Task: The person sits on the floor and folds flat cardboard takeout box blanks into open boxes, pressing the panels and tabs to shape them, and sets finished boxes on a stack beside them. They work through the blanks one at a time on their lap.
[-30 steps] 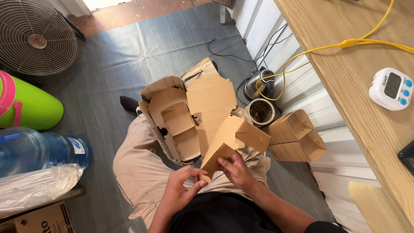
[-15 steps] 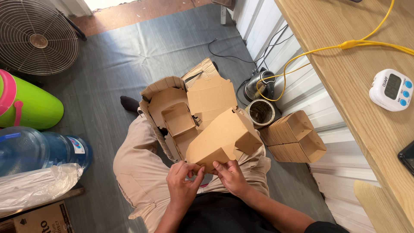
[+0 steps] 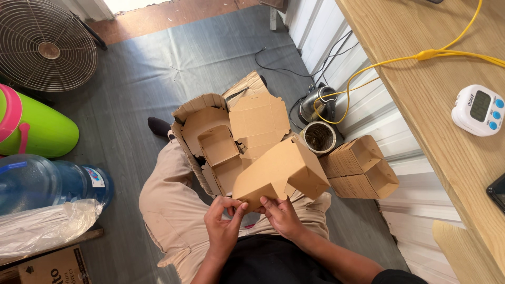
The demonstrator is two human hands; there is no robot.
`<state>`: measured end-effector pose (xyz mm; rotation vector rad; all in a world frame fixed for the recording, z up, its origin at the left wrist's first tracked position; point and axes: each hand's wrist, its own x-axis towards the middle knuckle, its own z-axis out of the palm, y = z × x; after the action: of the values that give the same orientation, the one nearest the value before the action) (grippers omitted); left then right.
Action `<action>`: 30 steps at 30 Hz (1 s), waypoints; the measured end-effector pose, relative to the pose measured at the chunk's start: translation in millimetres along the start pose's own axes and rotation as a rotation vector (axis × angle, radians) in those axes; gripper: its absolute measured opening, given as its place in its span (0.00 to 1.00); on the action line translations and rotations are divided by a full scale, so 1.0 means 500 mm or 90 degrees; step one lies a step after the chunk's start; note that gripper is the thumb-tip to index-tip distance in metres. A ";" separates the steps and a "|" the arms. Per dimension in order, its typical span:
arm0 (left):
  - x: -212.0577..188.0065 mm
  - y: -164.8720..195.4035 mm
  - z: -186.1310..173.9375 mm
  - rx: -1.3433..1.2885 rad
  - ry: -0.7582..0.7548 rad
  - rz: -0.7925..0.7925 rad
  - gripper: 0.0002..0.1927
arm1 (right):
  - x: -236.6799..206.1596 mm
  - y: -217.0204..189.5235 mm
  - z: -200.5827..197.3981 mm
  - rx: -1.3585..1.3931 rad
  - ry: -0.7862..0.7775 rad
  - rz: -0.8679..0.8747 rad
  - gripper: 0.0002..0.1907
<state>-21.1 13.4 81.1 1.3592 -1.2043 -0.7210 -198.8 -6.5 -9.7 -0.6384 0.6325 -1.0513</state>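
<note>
Clearly, the half-folded cardboard box (image 3: 281, 173) was pinched over the lap by 2 hands — left hand (image 3: 223, 226), right hand (image 3: 281, 216) — at 1 edge; a flap could have sprung open.

Around the large open cardboard carton (image 3: 210, 142) on the lap, room was tight. Beyond it the grey floor (image 3: 158, 68) lay open toward the round wire fan (image 3: 44, 47). To its right, two metal cans (image 3: 318, 121) and stacked brown folded cardboard boxes (image 3: 360, 168) crowded the gap (a yellow cable (image 3: 368, 71) hung there) before the wooden table (image 3: 421, 79).
</note>
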 end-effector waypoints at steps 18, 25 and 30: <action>0.006 0.015 0.005 0.066 -0.002 0.066 0.09 | -0.012 0.006 -0.008 -0.015 0.005 -0.026 0.16; 0.013 0.007 0.001 0.098 -0.023 0.066 0.09 | -0.007 -0.004 -0.009 -0.035 -0.027 -0.033 0.16; -0.002 0.016 0.016 0.041 0.034 0.074 0.10 | -0.015 0.003 0.002 -0.005 -0.006 -0.033 0.17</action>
<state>-30.8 13.0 86.8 1.3416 -1.2610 -0.5649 -199.9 1.3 -9.1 -0.6693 0.6155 -1.0935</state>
